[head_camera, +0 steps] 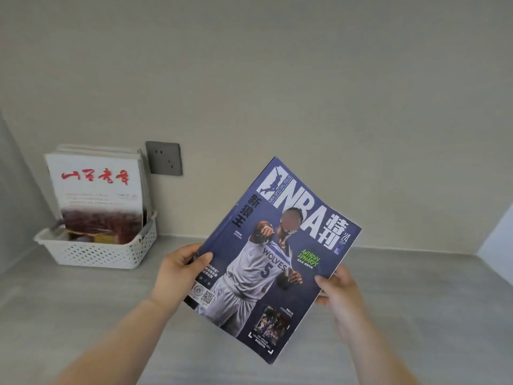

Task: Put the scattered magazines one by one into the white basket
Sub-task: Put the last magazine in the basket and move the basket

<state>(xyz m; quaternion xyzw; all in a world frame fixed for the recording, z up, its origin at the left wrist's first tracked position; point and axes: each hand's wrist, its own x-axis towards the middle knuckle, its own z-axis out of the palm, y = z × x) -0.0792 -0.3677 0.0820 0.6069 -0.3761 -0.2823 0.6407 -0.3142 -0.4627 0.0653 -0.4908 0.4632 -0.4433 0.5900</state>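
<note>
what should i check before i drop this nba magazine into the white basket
1. Grip: left hand and right hand pinch opposite edges of the NBA magazine, thumbs on the cover: ok.
2. Lifted off the countertop: ok.
3. Path to the white basket: nothing stands between: ok.
4. Alignment: the magazine is tilted, not upright like the stacked magazines in the basket: not ok.
5. Room in the basket in front of the stack: cannot tell.
6. Other magazines left outside the basket: none in view, cannot tell.
</note>
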